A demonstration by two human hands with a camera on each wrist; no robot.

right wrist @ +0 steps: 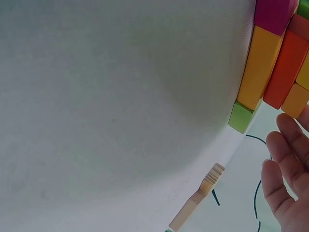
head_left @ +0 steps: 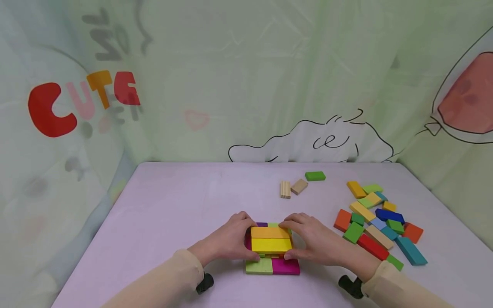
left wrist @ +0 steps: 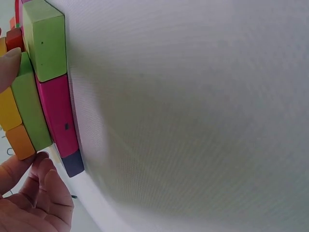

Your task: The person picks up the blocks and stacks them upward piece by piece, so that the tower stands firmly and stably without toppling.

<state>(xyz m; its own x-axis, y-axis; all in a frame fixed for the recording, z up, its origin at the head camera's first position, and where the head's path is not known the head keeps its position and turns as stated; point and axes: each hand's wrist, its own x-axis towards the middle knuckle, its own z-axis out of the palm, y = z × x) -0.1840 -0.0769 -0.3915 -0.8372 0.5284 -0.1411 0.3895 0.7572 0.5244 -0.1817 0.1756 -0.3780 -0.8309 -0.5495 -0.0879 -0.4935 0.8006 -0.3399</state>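
A layered stack of wooden blocks sits at the table's near middle. On top lie a yellow block [head_left: 271,246] and an orange block [head_left: 270,232], side by side. My left hand [head_left: 236,237] grips their left end, thumb at the front and fingers at the back. At the right end my right hand [head_left: 310,239] grips them the same way. Beneath are a light green block [left wrist: 30,104] and a red block [right wrist: 286,70]. The bottom layer shows a light green block [head_left: 259,266] and a magenta block [head_left: 286,266] in front. Fingers hide parts of the stack's sides.
Loose colored blocks, among them a red block [head_left: 372,247] and a teal block [head_left: 411,251], lie in a pile on the right. Farther back are two plain wood blocks [head_left: 285,189] and a green block [head_left: 315,176]. A printed curtain [head_left: 246,85] hangs behind the table [head_left: 173,192].
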